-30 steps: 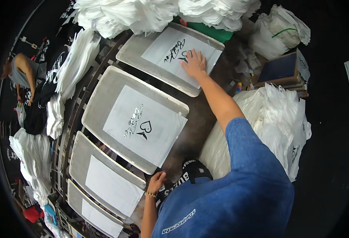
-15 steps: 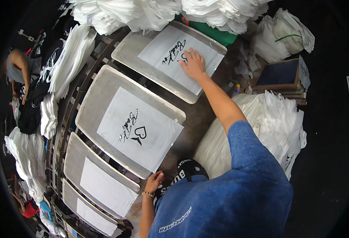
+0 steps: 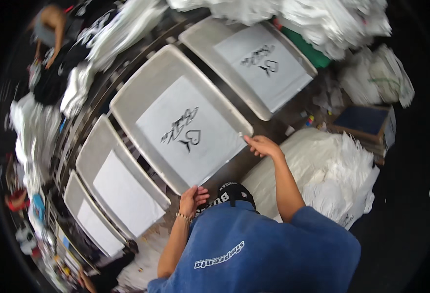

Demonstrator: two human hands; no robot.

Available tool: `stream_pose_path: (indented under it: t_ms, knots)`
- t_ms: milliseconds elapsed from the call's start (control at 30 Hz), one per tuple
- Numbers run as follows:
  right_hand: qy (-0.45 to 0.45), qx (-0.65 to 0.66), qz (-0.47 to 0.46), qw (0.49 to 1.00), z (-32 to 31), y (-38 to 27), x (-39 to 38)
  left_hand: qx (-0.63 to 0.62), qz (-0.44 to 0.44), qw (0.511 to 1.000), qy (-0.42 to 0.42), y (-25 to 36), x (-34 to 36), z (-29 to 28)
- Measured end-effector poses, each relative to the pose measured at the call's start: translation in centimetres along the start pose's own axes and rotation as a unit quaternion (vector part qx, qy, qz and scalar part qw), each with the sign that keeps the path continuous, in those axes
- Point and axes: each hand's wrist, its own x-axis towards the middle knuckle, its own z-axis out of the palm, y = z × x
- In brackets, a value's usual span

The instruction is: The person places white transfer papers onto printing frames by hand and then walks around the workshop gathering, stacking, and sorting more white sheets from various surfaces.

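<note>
Leaving the farther printed sheet (image 3: 288, 85), where its palm rested half a second earlier, a worker's right hand (image 3: 261, 145) now reaches the nearest right-hand corner of the middle sheet (image 3: 188, 129), marked in black with script and a heart. That sheet lies flat on a grey board (image 3: 142, 80), and the work appears to shift to it, the farther sheet now uncovered with its print in full view. The right arm, bent at the elbow and drawn in toward the body, sends its fingers leftward; thumb and forefinger sit close together at the corner, though whether they pinch it cannot be told. The left hand (image 3: 193, 198) stays just beside the board's lower corner, a beaded bracelet (image 3: 184, 217) at the wrist, fingers loosely apart and nothing visibly held between them.
</note>
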Motion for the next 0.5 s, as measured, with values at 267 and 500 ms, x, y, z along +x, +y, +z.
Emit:
stream_pose_path:
  t_ms: [267,500]
  knots:
    - [-0.039,0.096,-0.11,0.988,4.0,-2.9,-1.6,-0.004,0.113,0.993,-0.026,6.2,-1.6,1.7]
    - [-0.116,0.295,-0.386,0.867,3.4,-26.2,-5.3,-0.087,0.424,0.901,-0.01,24.0,-9.2,2.2]
